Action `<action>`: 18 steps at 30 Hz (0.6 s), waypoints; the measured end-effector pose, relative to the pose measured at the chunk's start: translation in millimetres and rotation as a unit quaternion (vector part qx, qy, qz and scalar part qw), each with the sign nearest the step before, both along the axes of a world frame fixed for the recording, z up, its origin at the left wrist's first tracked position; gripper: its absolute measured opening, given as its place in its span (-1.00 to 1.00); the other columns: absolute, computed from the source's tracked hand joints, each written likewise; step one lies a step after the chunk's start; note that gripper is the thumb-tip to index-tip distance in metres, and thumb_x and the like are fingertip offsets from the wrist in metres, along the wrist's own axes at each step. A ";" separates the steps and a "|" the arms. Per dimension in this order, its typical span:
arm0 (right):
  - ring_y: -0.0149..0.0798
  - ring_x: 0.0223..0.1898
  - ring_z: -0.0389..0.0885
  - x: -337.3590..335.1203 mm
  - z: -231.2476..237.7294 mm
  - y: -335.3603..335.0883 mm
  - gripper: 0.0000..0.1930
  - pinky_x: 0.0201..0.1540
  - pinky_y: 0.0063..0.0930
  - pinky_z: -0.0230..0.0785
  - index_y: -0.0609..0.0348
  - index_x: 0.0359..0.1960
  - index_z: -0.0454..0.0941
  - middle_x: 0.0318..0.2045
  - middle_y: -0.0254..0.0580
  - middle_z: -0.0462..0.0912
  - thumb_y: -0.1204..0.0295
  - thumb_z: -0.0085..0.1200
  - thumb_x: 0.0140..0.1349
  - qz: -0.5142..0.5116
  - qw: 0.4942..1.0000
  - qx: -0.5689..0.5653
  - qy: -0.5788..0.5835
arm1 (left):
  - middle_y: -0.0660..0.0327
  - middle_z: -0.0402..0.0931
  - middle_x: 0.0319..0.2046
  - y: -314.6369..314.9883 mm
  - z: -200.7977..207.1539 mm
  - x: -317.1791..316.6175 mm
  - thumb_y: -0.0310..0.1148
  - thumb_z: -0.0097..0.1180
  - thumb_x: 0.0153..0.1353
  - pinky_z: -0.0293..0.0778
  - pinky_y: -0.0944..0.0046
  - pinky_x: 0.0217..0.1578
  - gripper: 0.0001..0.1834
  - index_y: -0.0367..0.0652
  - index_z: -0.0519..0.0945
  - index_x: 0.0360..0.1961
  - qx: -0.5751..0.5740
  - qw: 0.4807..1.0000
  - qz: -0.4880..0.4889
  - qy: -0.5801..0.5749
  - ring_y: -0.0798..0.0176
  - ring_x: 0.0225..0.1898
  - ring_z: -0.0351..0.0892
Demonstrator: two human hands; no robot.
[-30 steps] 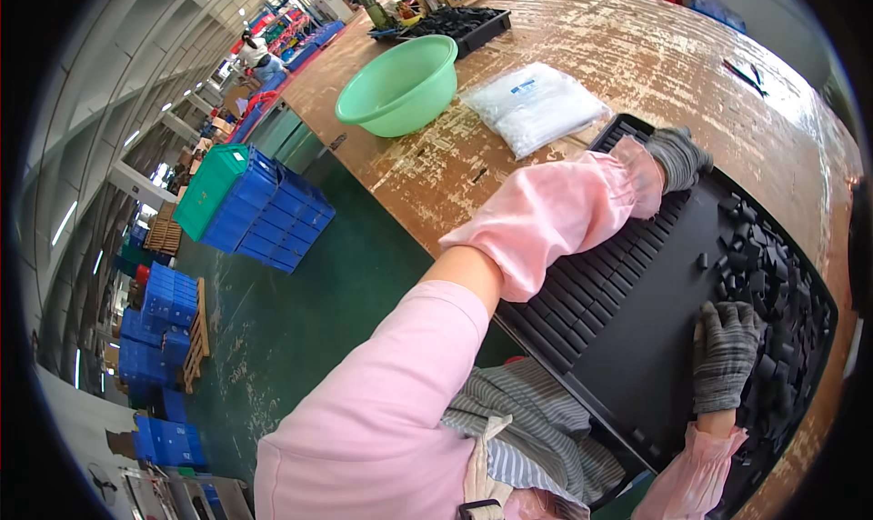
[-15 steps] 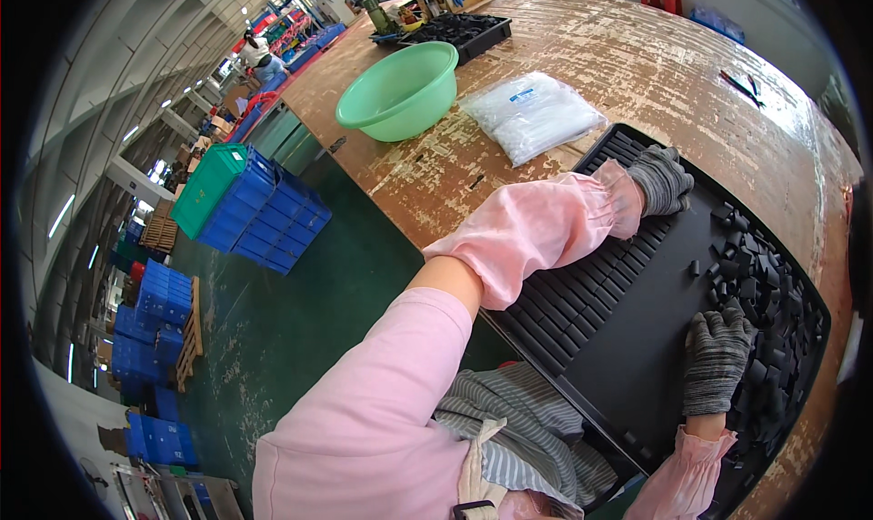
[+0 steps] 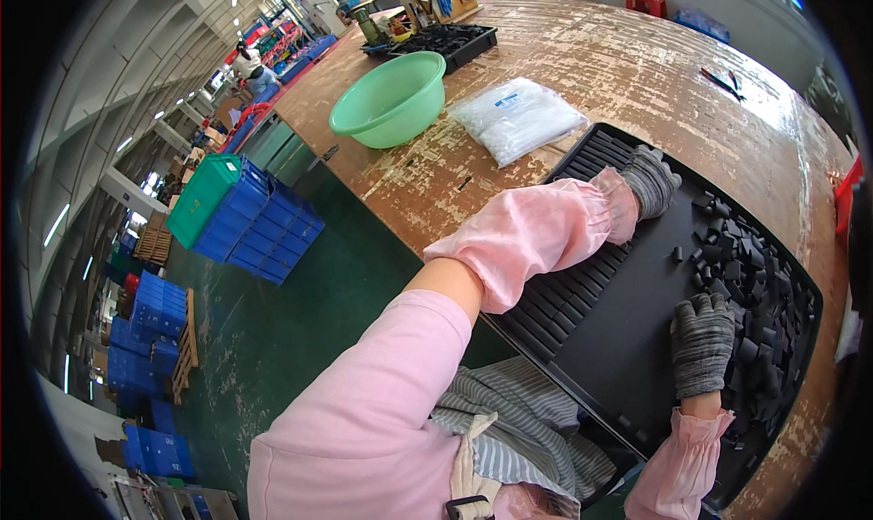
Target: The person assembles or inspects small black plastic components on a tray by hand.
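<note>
A black tray (image 3: 605, 356) lies on the table in front of me. Short black tube-like pieces (image 3: 573, 297) lie in neat rows along its left side, and a loose heap of such pieces (image 3: 755, 311) fills its right side. My left hand (image 3: 650, 184), in a grey knit glove, rests at the far end of the rows with its fingers curled; its fingertips are hidden. My right hand (image 3: 703, 347), gloved alike, is bent closed beside the heap's left edge; what it may hold cannot be seen. One piece (image 3: 677, 255) stands apart beyond it.
Beyond the tray lie a clear plastic bag of white items (image 3: 518, 120), a green basin (image 3: 386, 102) and another black tray (image 3: 455, 43). Pliers (image 3: 723, 85) lie far right. Stacked blue crates (image 3: 264, 225) stand on the floor at left. A person (image 3: 250, 68) is far off.
My right hand has drawn slightly left, off the edge of the heap, and its fingers have curled in. The left hand stays at the far end of the rows. The whole view has shifted a little.
</note>
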State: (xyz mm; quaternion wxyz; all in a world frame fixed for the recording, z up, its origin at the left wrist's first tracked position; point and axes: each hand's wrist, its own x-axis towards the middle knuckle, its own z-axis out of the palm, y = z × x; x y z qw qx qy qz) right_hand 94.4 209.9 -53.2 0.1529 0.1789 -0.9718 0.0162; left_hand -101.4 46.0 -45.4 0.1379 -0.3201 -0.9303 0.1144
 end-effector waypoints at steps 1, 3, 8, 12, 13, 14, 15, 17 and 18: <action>-0.06 -0.11 0.46 1.0 1.3 0.2 -0.84 -0.03 -0.18 0.28 0.15 -0.41 0.56 -0.27 -0.15 0.55 0.40 0.06 -0.06 0.010 1.000 -0.004 0.013 | 0.15 0.57 -0.37 -0.5 2.1 2.2 -0.22 -0.03 0.04 0.36 0.05 -0.26 -0.78 -0.02 0.59 -0.36 0.004 1.000 0.004 -0.007 0.10 -0.22 0.49; -0.08 -0.14 0.46 1.4 4.7 -1.2 -0.84 -0.04 -0.20 0.29 0.14 -0.41 0.56 -0.28 -0.15 0.54 0.41 0.07 -0.07 0.010 1.000 -0.027 0.007 | 0.15 0.57 -0.37 0.7 -4.2 -0.5 -0.23 -0.04 0.03 0.38 0.05 -0.27 -0.78 -0.03 0.59 -0.36 0.017 1.000 0.003 -0.002 0.09 -0.23 0.50; -0.11 -0.26 0.49 5.0 11.4 -1.3 -0.83 -0.17 -0.28 0.37 0.12 -0.38 0.53 -0.32 -0.17 0.52 0.44 0.11 -0.07 0.028 0.993 -0.106 0.032 | 0.13 0.55 -0.34 0.1 -2.7 2.6 -0.23 -0.01 0.01 0.41 0.04 -0.27 -0.76 -0.06 0.56 -0.32 0.041 0.999 0.010 -0.015 0.06 -0.23 0.49; -0.12 -0.35 0.53 6.3 16.9 0.2 -0.85 -0.29 -0.29 0.41 0.12 -0.37 0.51 -0.32 -0.19 0.52 0.46 0.10 -0.03 0.021 0.984 -0.165 0.057 | 0.14 0.52 -0.33 -5.4 7.8 27.5 -0.15 0.07 -0.02 0.42 0.07 -0.28 -0.73 -0.06 0.54 -0.32 0.083 0.995 -0.031 0.040 0.06 -0.22 0.48; -0.12 -0.37 0.54 6.8 19.4 0.8 -0.87 -0.32 -0.31 0.42 0.13 -0.37 0.51 -0.32 -0.19 0.53 0.48 0.10 -0.01 0.022 0.978 -0.194 0.081 | 0.15 0.51 -0.34 -6.0 15.9 39.5 -0.12 0.10 -0.03 0.42 0.08 -0.28 -0.70 -0.06 0.53 -0.33 0.075 0.994 -0.074 0.026 0.07 -0.22 0.47; -0.13 -0.39 0.56 6.5 20.7 2.0 -0.88 -0.35 -0.33 0.43 0.13 -0.37 0.51 -0.33 -0.20 0.53 0.49 0.10 0.01 0.020 0.969 -0.222 0.103 | 0.16 0.50 -0.34 -6.2 21.3 52.0 -0.08 0.13 -0.05 0.43 0.09 -0.29 -0.67 -0.06 0.52 -0.34 0.067 0.991 -0.119 0.009 0.08 -0.22 0.47; -0.13 -0.39 0.56 6.6 21.8 3.2 -0.88 -0.35 -0.33 0.43 0.13 -0.37 0.51 -0.33 -0.20 0.53 0.49 0.10 0.01 0.018 0.970 -0.221 0.102 | 0.18 0.49 -0.36 -7.1 23.6 69.5 -0.07 0.13 -0.05 0.43 0.09 -0.29 -0.67 -0.07 0.51 -0.35 0.075 0.987 -0.144 -0.016 0.09 -0.23 0.47; -0.14 -0.38 0.57 7.1 25.0 4.4 -0.89 -0.34 -0.37 0.43 0.14 -0.37 0.51 -0.34 -0.19 0.53 0.54 0.09 0.03 -0.002 0.947 -0.298 0.118 | 0.17 0.49 -0.34 -12.3 27.8 115.0 -0.05 0.14 -0.05 0.43 0.09 -0.29 -0.64 -0.07 0.51 -0.33 0.093 0.971 -0.206 -0.081 0.09 -0.23 0.47; -0.14 -0.38 0.57 3.0 24.9 0.6 -0.89 -0.34 -0.37 0.43 0.14 -0.37 0.51 -0.34 -0.19 0.53 0.54 0.09 0.03 0.007 0.946 -0.302 0.115 | 0.16 0.49 -0.29 -21.7 28.3 140.0 -0.03 0.14 -0.05 0.44 0.08 -0.28 -0.61 -0.07 0.51 -0.29 0.103 0.960 -0.232 -0.120 0.09 -0.22 0.47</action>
